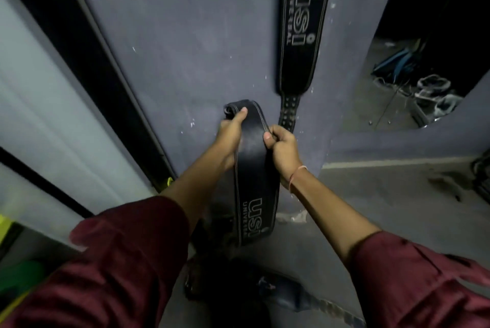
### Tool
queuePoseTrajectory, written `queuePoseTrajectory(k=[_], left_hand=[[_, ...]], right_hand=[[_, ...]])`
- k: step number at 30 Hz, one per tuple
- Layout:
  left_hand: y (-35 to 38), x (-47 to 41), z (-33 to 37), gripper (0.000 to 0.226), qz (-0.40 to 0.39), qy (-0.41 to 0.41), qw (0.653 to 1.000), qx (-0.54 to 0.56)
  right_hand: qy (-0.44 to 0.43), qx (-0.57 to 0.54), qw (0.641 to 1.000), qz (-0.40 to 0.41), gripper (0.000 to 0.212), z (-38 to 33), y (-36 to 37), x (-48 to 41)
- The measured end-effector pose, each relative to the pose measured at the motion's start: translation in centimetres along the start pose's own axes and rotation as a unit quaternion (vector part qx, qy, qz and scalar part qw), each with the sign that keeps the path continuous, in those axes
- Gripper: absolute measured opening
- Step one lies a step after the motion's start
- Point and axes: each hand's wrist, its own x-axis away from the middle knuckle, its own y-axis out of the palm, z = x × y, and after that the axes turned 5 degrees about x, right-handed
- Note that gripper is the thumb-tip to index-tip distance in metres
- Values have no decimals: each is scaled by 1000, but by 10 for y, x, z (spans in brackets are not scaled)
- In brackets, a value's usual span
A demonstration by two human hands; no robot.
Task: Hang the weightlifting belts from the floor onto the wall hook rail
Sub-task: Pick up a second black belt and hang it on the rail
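Note:
I hold a black weightlifting belt (254,168) with white lettering in front of the grey wall (172,49). My left hand (230,134) grips its left edge near the folded top end. My right hand (282,149) grips its right edge a little lower. The belt's lower part hangs down toward the floor. A second black belt (299,30) hangs on the wall above and to the right, with its studded strap end (289,112) just behind my right hand. The hook rail is out of view.
A dark pile, possibly more belts (212,274), lies on the floor below my arms, with a rope-ended object (305,301) beside it. A mirror (424,62) at right reflects gym clutter. A black-framed panel (92,62) runs along the left.

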Motion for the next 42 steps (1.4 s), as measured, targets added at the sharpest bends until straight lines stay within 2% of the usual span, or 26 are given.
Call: queuePoseTrajectory(k=[2, 3, 5, 7, 12, 15, 17, 20, 23, 26, 32, 39, 40, 42], left_hand=[[-2, 9, 34, 11, -10, 24, 999, 27], [-2, 12, 48, 8, -21, 35, 998, 41], [-2, 21, 71, 22, -50, 45, 995, 67], [-1, 31, 87, 37, -68, 55, 992, 94], [4, 57, 106, 40, -113, 127, 984, 49], [6, 70, 115, 39, -150, 155, 976, 38], [10, 76, 125, 37, -159, 172, 972, 25], [20, 87, 150, 26, -132, 195, 972, -12], [32, 91, 190, 46, -129, 200, 971, 12], [42, 92, 229, 49, -163, 243, 956, 23], [66, 103, 266, 14, -121, 312, 935, 121], [91, 120, 288, 16, -80, 388, 907, 146], [93, 119, 290, 16, -74, 393, 904, 149], [95, 120, 290, 14, -72, 400, 903, 137]], right_hand=[[-8, -7, 1000, 0, 34, -22, 5, 4], [-9, -6, 1000, 4, 31, -34, 9, 8], [-27, -5, 1000, 12, 28, -53, 17, 14], [-55, 15, 998, 20, 33, -74, 24, 16], [-102, 19, 992, 66, 58, -130, 31, 3], [-129, -38, 985, 106, 29, -170, 26, -3], [-132, -84, 982, 102, 20, -194, 22, -2], [-123, -107, 982, 93, 22, -218, 19, 2], [-142, -82, 983, 77, 27, -240, 14, 12], [-178, -69, 981, 42, 29, -257, 8, 15], [-231, -57, 971, 7, 27, -285, -1, 19], [-275, -89, 957, 24, 15, -301, -10, 7], [-278, -96, 956, 16, 17, -292, -10, 7], [-272, -91, 958, 12, 35, -264, -10, 7]])
